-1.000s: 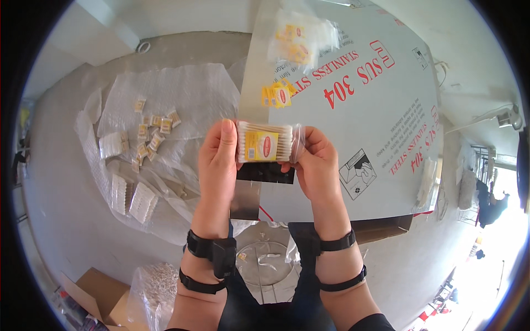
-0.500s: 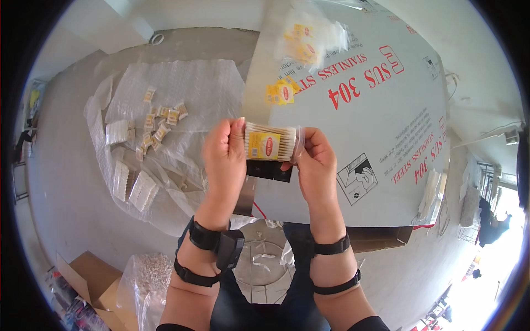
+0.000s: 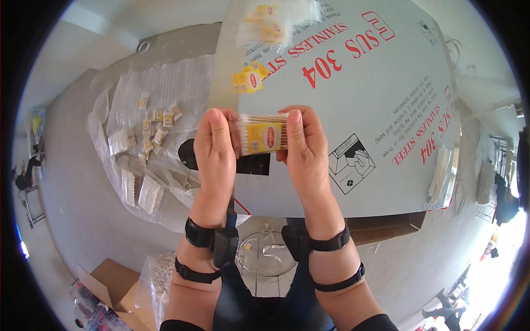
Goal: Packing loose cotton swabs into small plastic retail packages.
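A clear packet of cotton swabs (image 3: 264,135) with a yellow and red label is held level between my hands, above the near left edge of the table. My left hand (image 3: 217,144) grips its left end, thumb up along the side. My right hand (image 3: 303,140) is closed round the right end, thumb on the front, hiding that end. Beneath the packet lies a flat black piece (image 3: 255,165), partly covered. Beyond it, yellow label cards (image 3: 251,80) lie in a small pile on the table (image 3: 353,110), which has a grey printed film.
Clear bags with yellow labels (image 3: 270,27) lie at the table's far edge. On plastic sheeting (image 3: 182,83) at left are several small packs (image 3: 160,134) and white swab bundles (image 3: 150,194). A cardboard box (image 3: 113,281) and a filled plastic bag (image 3: 157,284) stand lower left.
The right hand has moved from pinching the bag's loose end to closing round the packet's right end, thumb on its front. My view has shifted rightward.
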Action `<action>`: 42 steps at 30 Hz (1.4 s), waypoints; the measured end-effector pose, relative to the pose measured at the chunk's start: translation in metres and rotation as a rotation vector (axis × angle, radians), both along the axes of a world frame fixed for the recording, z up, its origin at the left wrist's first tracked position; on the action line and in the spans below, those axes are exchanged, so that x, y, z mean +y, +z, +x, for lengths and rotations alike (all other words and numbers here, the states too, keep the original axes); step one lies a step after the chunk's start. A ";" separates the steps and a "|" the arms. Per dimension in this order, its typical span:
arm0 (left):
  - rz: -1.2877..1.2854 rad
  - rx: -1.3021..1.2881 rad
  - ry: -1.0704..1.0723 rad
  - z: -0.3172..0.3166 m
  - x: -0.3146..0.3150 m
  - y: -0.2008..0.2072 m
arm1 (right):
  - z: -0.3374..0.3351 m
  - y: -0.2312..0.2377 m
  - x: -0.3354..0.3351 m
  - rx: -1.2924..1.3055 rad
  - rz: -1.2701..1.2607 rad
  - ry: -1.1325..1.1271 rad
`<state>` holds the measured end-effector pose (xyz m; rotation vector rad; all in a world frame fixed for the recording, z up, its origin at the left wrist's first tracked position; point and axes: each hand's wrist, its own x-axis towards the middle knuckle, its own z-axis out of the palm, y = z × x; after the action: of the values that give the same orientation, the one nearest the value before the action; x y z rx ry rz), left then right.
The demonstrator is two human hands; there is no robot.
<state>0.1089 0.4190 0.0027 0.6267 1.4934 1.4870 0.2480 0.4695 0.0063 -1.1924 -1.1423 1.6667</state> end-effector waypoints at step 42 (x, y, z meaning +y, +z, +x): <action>0.089 -0.099 -0.045 0.040 0.028 -0.015 | 0.014 -0.011 0.018 -0.025 -0.043 -0.170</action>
<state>0.1484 0.4466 -0.0120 0.6266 1.3357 1.5338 0.2623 0.4876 -0.0051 -1.3036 -0.9949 1.5580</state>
